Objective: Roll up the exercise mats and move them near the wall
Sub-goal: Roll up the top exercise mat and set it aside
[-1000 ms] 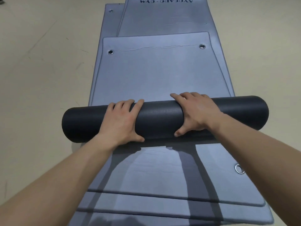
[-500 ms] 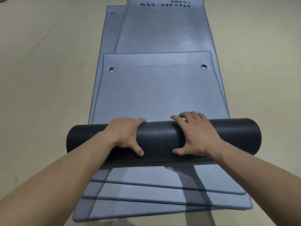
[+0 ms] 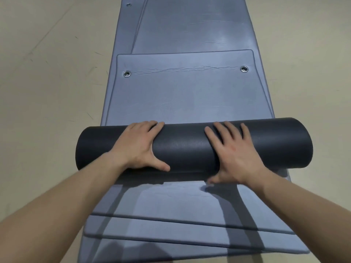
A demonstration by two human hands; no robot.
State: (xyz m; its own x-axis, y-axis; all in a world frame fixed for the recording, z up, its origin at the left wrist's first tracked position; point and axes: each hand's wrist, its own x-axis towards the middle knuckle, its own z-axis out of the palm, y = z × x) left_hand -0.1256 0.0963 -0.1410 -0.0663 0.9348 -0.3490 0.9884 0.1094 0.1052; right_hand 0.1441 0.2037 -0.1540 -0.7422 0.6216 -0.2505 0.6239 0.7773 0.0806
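Observation:
A partly rolled exercise mat (image 3: 186, 147), its dark outer side showing, lies crosswise on the stack. Its unrolled grey-blue part (image 3: 186, 92) stretches away from me, with a metal eyelet (image 3: 126, 73) at the far left corner and another eyelet (image 3: 244, 68) at the far right. My left hand (image 3: 136, 147) rests on the roll left of its middle, fingers over the top and thumb on the near side. My right hand (image 3: 233, 154) presses on it right of the middle, fingers spread and thumb low on the near side.
Under the roll lie more flat grey-blue mats (image 3: 171, 224), their near edges fanned out toward me. Another mat (image 3: 190, 25) extends beyond the far end. Beige floor (image 3: 47, 92) lies on both sides. No wall is in view.
The roll has moved farther along the mat, closer to the two eyelets. My right hand's fingers now lie flatter and more spread on top of the roll.

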